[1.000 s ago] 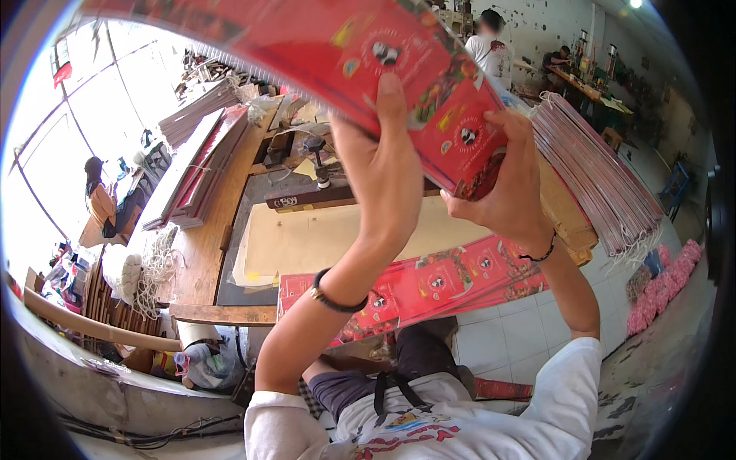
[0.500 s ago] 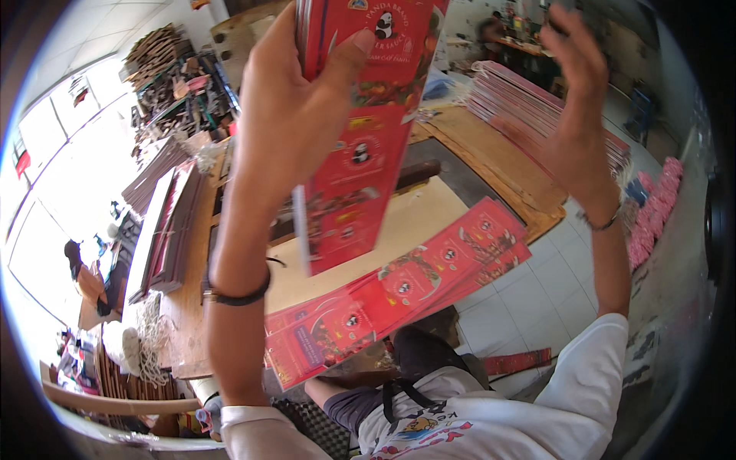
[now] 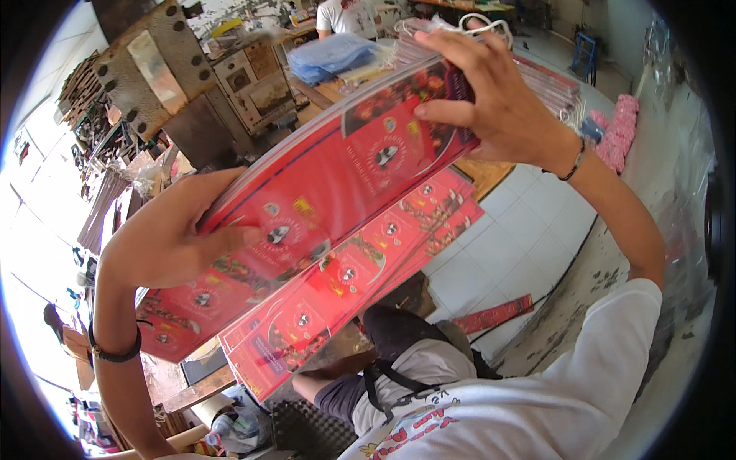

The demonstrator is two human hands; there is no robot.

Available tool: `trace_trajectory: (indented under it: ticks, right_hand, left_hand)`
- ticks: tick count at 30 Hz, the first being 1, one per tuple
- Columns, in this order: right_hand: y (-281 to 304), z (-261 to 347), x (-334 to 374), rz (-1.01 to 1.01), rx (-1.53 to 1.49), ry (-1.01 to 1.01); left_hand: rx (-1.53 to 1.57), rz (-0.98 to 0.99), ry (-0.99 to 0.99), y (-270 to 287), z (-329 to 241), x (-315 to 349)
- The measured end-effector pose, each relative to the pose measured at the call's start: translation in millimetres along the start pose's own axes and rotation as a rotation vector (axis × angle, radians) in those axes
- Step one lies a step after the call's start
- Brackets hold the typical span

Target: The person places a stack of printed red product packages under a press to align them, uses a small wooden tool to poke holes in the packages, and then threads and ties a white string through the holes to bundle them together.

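Head view, both hands (image 3: pixel 176 238) (image 3: pixel 491 100) gripping red printed sheets (image 3: pixel 337 184) at opposite ends

Stack of glossy red printed sheets (image 3: pixel 337 184), tilted, held aloft

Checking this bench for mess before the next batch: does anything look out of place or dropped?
One red printed strip lies alone on the white tiled floor, apart from the red printed sheets held in the left hand and right hand.

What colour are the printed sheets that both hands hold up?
The printed sheets are mainly red, with small round pictures; the head view shows it.
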State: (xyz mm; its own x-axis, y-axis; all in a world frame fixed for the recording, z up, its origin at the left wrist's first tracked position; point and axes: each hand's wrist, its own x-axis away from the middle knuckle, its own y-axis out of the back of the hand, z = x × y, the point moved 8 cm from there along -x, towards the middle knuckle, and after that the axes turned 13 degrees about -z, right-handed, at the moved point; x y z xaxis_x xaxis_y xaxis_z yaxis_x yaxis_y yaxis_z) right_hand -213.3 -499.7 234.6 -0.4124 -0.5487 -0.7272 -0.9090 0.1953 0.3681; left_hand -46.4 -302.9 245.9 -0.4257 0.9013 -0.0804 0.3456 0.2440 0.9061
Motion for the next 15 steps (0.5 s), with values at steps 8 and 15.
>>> trace_trajectory:
  ticks: [8, 15]
  right_hand:
    - [2, 7, 21, -0.002, 0.034, -0.002]
    - [69, -59, 56, 0.027, 0.362, -0.061]
  left_hand:
    - [0.088, 0.139, -0.065, 5, 13, -17]
    - [-0.391, -0.486, -0.588, 97, -48, -41]
